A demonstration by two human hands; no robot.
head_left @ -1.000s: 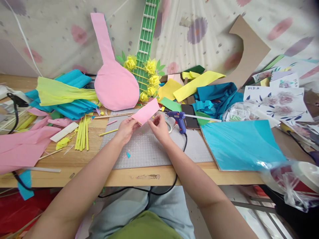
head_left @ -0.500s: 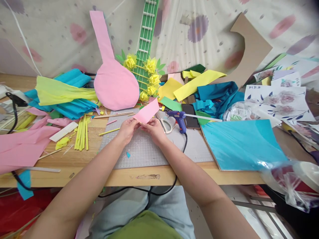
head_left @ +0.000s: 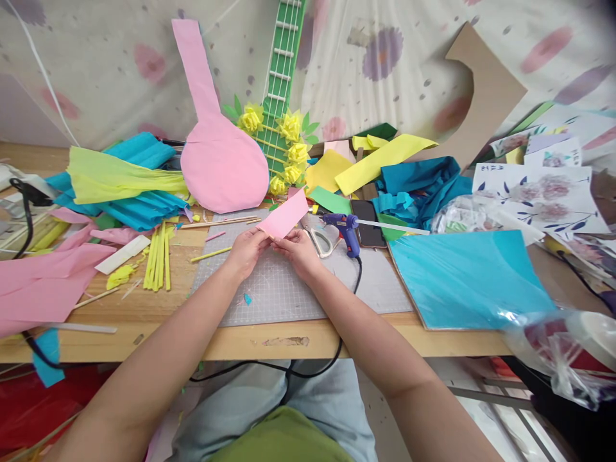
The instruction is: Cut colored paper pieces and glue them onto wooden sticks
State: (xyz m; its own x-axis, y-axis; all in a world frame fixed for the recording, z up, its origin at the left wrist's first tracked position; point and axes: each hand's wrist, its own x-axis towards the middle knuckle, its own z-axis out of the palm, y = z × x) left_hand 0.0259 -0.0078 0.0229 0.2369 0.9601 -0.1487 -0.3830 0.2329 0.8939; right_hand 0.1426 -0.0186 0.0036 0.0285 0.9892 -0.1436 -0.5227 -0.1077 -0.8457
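A small pink paper piece [head_left: 285, 214] is pinched along its near edge by both hands, above the grey cutting mat [head_left: 279, 298]. My left hand [head_left: 248, 252] has its fingers closed on the paper's left corner. Close beside it, my right hand [head_left: 299, 250] grips the same edge, fingertips almost touching the left ones. White-handled scissors [head_left: 321, 244] lie just right of my right hand, next to a blue glue gun [head_left: 347, 232] with a long white glue stick. Behind the hands stands a pink guitar-shaped cutout [head_left: 225, 163].
A green paper guitar [head_left: 276, 122] with yellow flowers leans at the back. Yellow rolled sticks [head_left: 158, 256] and pink crepe paper [head_left: 43, 282] lie left. At right are a phone [head_left: 369, 224], a blue wrapped sheet [head_left: 471, 279] and the black cord [head_left: 359, 276].
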